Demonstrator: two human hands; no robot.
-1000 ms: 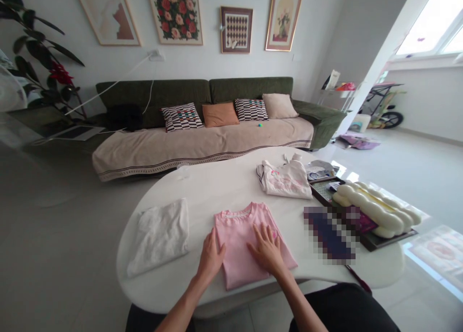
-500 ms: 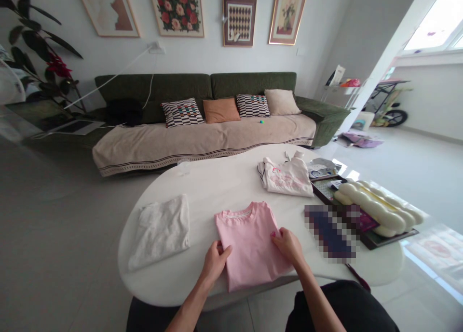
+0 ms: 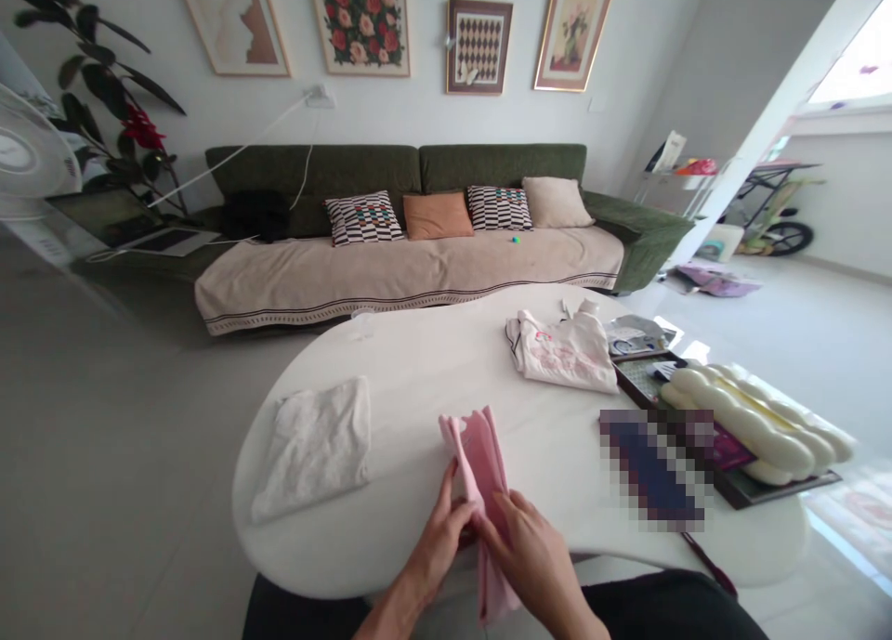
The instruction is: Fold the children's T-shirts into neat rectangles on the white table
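Note:
Both hands grip a pink shirt (image 3: 488,454), which is bent lengthwise into a narrow upright shape at the table's near edge. My left hand (image 3: 440,524) closes on its left side, thumb toward the middle. On the right side, my right hand (image 3: 530,542) holds the cloth with fingers wrapped over it. The shirt's lower end hangs past the table edge. To the left lies a folded white garment (image 3: 317,450). Farther back on the right is a folded white shirt (image 3: 564,347) with a pink print.
The white oval table (image 3: 418,361) also carries a dark tray (image 3: 739,491) with a cream puffy tissue-box cover (image 3: 753,417) at right. A blurred-out dark item (image 3: 655,473) lies before it. Behind stands a green sofa (image 3: 502,162) with cushions; a fan (image 3: 32,152) is at far left.
The pink shirt was spread flat with a hand at each side. Now my hands have come together, and the shirt is bent inward and raised on edge. The view has shifted slightly.

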